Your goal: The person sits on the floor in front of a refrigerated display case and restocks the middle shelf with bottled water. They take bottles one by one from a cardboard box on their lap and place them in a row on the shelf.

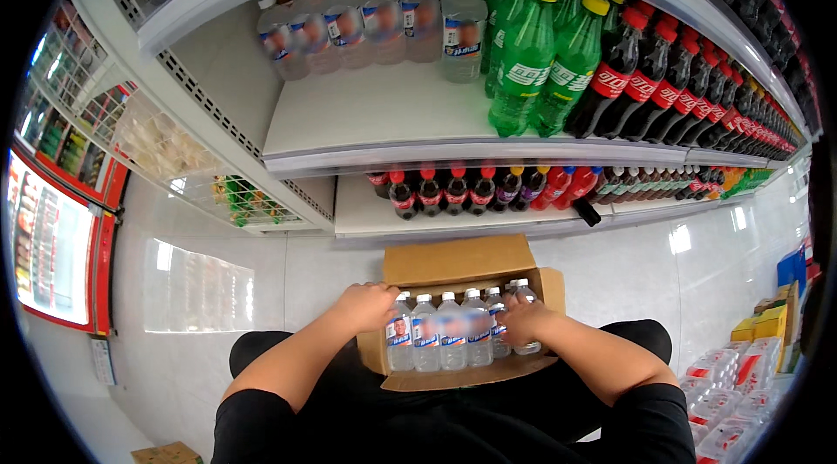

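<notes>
At six o'clock, a cardboard box [462,268] of clear water bottles [452,333] rests on the person's lap. The left hand [368,305] grips the leftmost bottle; the right hand [523,319] clasps the rightmost. At twelve o'clock, shelves [375,111] hold more drinks.

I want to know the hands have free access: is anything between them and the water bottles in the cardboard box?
Nothing visible does. The left hand rests on the leftmost of the water bottles and the right hand on the rightmost ones. The cardboard box is open, its flaps folded back, so the caps are uncovered.
</notes>
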A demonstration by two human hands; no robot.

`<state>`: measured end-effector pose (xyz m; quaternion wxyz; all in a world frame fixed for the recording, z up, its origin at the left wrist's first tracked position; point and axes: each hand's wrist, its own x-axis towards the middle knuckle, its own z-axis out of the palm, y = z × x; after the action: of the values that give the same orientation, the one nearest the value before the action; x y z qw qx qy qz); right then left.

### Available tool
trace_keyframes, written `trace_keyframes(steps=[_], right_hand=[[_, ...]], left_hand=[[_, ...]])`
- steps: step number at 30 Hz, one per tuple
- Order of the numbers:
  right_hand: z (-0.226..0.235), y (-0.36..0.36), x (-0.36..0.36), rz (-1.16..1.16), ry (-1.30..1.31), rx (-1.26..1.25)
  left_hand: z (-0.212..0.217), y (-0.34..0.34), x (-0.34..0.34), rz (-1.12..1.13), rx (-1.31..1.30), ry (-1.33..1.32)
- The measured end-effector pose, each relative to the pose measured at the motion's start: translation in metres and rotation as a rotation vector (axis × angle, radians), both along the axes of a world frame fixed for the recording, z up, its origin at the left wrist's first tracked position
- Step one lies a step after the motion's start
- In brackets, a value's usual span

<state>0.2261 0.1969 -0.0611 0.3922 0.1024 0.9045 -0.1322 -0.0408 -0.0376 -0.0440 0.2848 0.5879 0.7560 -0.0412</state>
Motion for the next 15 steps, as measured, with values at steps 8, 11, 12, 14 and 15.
trace_keyframes(steps=[8, 11, 12, 14, 15], right_hand=[[-0.044, 0.046, -0.012, -0.244, -0.061, 0.009], [-0.069, 0.052, -0.011, -0.184, -0.099, -0.004], [-0.07, 0.051, -0.014, -0.163, -0.098, 0.025], [-0.077, 0.052, -0.014, -0.217, -0.039, 0.049], [-0.085, 0.054, -0.012, -0.262, 0.0, 0.036]], left_hand=[[0.025, 0.016, 0.013, -0.087, -0.06, -0.083], [0.019, 0.02, 0.019, -0.117, -0.03, -0.049], [0.02, 0.023, 0.022, -0.128, -0.027, -0.047], [0.022, 0.022, 0.023, -0.144, 0.033, -0.066], [0.022, 0.019, 0.024, -0.14, 0.035, -0.068]])
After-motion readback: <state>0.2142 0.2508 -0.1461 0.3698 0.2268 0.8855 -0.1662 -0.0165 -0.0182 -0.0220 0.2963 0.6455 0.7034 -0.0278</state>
